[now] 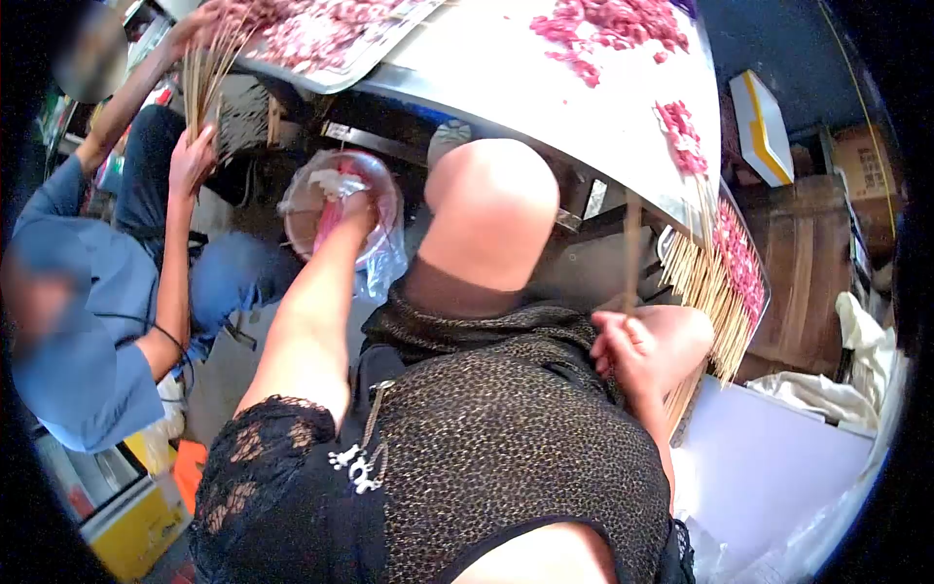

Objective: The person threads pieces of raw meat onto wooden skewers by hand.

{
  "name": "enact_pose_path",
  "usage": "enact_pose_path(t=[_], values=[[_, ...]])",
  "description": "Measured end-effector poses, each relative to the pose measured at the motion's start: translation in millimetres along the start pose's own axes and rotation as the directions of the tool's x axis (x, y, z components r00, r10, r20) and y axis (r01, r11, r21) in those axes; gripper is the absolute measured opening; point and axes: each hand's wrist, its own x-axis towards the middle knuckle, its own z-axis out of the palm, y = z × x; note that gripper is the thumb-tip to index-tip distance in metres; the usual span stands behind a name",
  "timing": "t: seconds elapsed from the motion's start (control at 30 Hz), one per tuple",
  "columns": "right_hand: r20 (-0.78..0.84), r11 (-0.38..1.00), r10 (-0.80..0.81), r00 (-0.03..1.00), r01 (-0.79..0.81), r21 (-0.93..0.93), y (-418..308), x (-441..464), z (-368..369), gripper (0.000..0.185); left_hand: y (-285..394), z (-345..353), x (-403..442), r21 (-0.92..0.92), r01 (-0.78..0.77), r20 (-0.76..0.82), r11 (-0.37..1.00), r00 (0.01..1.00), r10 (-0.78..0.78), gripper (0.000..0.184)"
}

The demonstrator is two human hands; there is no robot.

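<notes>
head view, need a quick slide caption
Left hand in a plastic-lined bucket, right hand holding one or more sticks, beside a table of red meat

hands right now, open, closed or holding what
Left hand: inside the round container, grip can't be told.
Right hand: closed on one or more thin sticks, blurred.

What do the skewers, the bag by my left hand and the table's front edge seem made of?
Skewers: bare wood or bamboo, matte, judging by the thin tan sticks. Bag: thin, glossy plastic, being translucent and crinkled. Table edge: possibly metal, given its smooth gray shine.
</notes>
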Motion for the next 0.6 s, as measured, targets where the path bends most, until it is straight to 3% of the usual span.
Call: enact_pose_path(t=[0.03, 0.07, 0.1, 0.17, 0.23, 0.3, 0.37, 0.5, 0.6], values=[[0.053, 0.998, 0.045, 0.998, -0.043, -0.046, 23, 3, -5, 0.026, -7, 0, -1, -0.082, -0.065, -0.033, 0.995, 0.998, 0.062, 0.034], [0.051, 0.997, -0.033, 0.998, 0.036, -0.069, 48, 4, -6, 0.025, 3, -20, -19, 0.298, -0.218, -0.117, 0.929, 0.958, 0.263, 0.032], [0.033, 1.000, 0.025, 0.999, -0.024, -0.016, 64, 6, -9, 0.025, 16, -37, -34, 0.285, -0.305, -0.118, 0.909, 0.930, 0.349, 0.030], [0.030, 0.991, 0.018, 0.999, -0.022, 0.133, 64, 8, -16, 0.028, 37, -70, -64, 0.545, -0.315, 0.030, 0.777, 0.934, 0.357, 0.027], [0.054, 0.974, -0.088, 0.995, 0.074, 0.212, 52, 19, -25, 0.032, 86, -100, -108, 0.615, -0.281, -0.012, 0.737, 0.931, 0.365, 0.023], [-0.043, 0.963, -0.198, 0.979, 0.202, 0.176, 25, 32, -25, 0.034, 138, -118, -143, 0.507, -0.444, -0.198, 0.738, 0.774, 0.602, 0.017], [-0.098, 0.925, -0.242, 0.965, 0.260, 0.277, 4, 53, -26, 0.033, 198, -131, -163, 0.403, -0.541, -0.342, 0.738, 0.659, 0.670, 0.014], [-0.108, 0.821, -0.433, 0.895, 0.441, 0.363, -48, 93, -24, 0.036, 312, -135, -190, 0.331, -0.788, -0.271, 0.518, 0.447, 0.853, 0.013], [-0.124, 0.799, -0.421, 0.898, 0.432, 0.418, -70, 117, -20, 0.037, 369, -114, -170, 0.490, -0.805, -0.101, 0.336, 0.330, 0.939, 0.015]])
